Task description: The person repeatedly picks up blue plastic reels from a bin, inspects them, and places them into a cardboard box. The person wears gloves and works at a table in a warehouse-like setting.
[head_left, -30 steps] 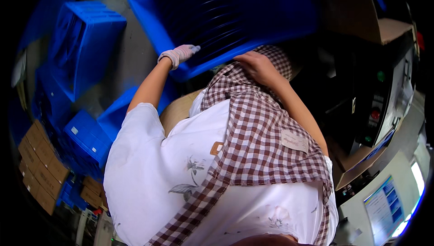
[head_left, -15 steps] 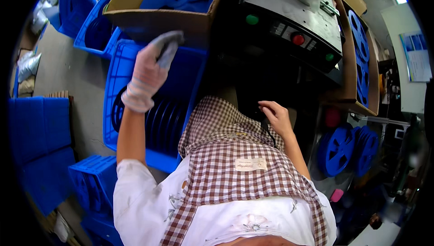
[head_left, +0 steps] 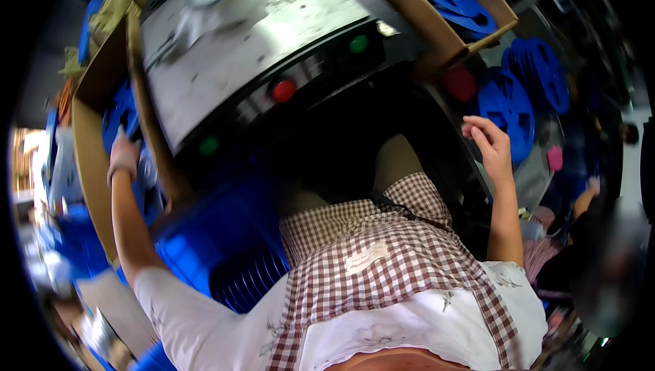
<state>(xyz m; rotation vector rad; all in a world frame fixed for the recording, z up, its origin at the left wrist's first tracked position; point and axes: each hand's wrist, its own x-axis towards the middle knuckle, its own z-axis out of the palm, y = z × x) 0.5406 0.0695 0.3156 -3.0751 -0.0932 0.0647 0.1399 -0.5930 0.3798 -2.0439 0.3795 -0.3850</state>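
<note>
Seen from above, a person in a brown-and-white checked apron (head_left: pixel 382 269) stands at a grey metal machine (head_left: pixel 252 43) with both arms stretched out to the sides. Their left hand (head_left: pixel 124 156), in a pale glove, reaches into a long cardboard box (head_left: pixel 92 166) just left of the machine, where blue plastic reels (head_left: pixel 119 108) lie; the hand is at the reels, but motion blur hides whether the fingers are closed on one or merely touching, so that cannot be told. Their bare right hand (head_left: pixel 488 144) is raised with the fingers (head_left: pixel 477 136) spread loosely apart and holding nothing, close beside a blue reel (head_left: pixel 506 108) that stands upright to the right of the machine. A red button (head_left: pixel 284 90) and two green buttons (head_left: pixel 358 43) sit along the machine's dark front panel. Below the left arm is a blue ribbed crate (head_left: pixel 232 255), just beside the apron. Another cardboard box (head_left: pixel 443 9) with blue reels sits at the upper right, beyond the machine.
</note>
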